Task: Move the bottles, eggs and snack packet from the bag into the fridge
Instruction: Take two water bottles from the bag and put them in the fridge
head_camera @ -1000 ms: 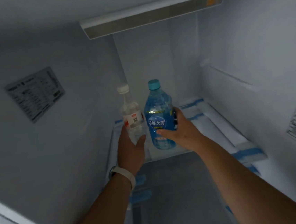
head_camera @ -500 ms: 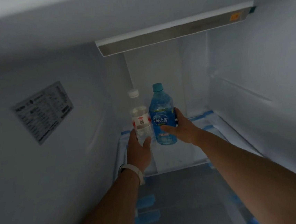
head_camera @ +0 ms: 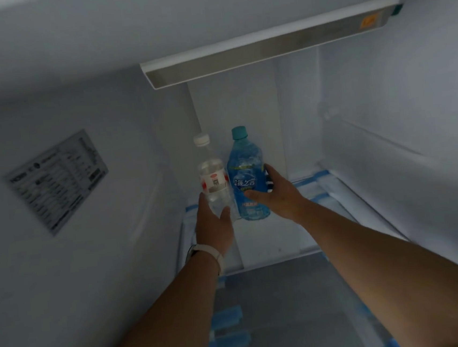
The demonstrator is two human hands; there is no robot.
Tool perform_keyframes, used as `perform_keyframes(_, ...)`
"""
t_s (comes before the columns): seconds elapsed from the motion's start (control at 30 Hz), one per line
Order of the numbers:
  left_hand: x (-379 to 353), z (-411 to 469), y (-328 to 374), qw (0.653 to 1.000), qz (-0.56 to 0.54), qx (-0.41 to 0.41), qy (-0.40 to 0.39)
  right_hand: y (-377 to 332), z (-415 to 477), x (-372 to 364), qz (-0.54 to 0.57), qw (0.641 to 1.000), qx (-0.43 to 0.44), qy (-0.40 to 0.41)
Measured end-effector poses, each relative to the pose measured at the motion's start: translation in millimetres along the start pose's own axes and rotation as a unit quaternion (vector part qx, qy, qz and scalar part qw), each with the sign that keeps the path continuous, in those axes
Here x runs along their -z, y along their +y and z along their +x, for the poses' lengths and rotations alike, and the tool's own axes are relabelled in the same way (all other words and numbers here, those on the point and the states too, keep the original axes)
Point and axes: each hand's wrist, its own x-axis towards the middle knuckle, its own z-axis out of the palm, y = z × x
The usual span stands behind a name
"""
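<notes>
Both hands reach deep into the fridge (head_camera: pixel 383 108), left hand (head_camera: pixel 213 225) holding the clear bottle (head_camera: pixel 214 181), right hand (head_camera: pixel 276 194) holding the blue bottle (head_camera: pixel 247 177), setting the 2 upright on the shelf (head_camera: pixel 273 241); next, each grip should release.

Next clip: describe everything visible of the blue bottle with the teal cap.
The blue bottle looks like translucent blue plastic, with a teal screw cap on and a blue label bearing white characters. It stands upright deep in the fridge, over the white shelf; whether its base rests there I cannot tell. The right hand grips its lower half, thumb across the front, fingers round the right side. The clear bottle stands close on its left; contact between them is unclear.
</notes>
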Motion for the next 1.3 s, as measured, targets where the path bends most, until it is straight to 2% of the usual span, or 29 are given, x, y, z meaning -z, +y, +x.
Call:
perform_keyframes(0.23,6.1,-32.6,13.4,0.999,0.017,-0.014,0.025,-11.2,-31.2,-1.9,-0.078,0.994,0.007,0.081)
perform_keyframes(0.4,15.4,-63.2,21.4,0.997,0.075,-0.031,0.001,-22.6,-70.3,-4.7,-0.137,0.986,0.032,0.091)
perform_keyframes(0.67,47.6,-129.3,18.6,0.978,0.181,-0.101,-0.023,-45.8,-149.0,-17.4,-0.323,0.942,0.078,0.042)
perform_keyframes(0.87,83.5,-181.9,17.1,0.936,0.284,-0.201,0.046,-53.2,-198.4,-23.4,-0.404,0.907,0.117,-0.018)
perform_keyframes(1.03,108.3,-224.6,18.5,0.913,0.365,-0.182,0.008,-63.5,-238.5,-26.2,-0.440,0.878,0.180,-0.047)
perform_keyframes(1.17,123.7,-262.1,20.6,0.896,0.411,-0.162,-0.049,-76.7,-265.8,-29.4,-0.454,0.867,0.192,-0.076)
perform_keyframes(1.3,143.4,-299.8,14.1,0.883,0.433,-0.167,-0.070,-90.4,-296.9,-39.7,-0.462,0.858,0.201,-0.101)
